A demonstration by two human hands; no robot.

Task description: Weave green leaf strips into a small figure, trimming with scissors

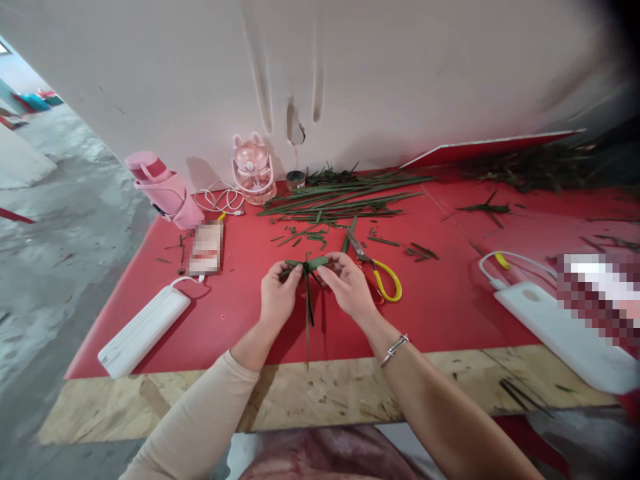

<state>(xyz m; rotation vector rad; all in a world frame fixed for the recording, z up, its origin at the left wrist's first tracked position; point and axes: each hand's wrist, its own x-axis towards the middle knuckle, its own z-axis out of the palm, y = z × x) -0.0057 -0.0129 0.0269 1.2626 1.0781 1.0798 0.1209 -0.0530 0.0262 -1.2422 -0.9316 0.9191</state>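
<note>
Between my two hands hangs a knotted piece made of green leaf strips, with thin ends dangling below the knot. My left hand pinches its left side between thumb and fingers. On the other side my right hand grips the right part of the same piece. Scissors with yellow handles lie just right of my right hand, blades pointing away. Short cut leaf bits are scattered on the red table cover beyond my hands.
Long green leaf strips lie along the wall. At left stand a pink bottle and a clear pink jug, near a small tin. White power banks with cables lie on both sides. Bare board forms the front edge.
</note>
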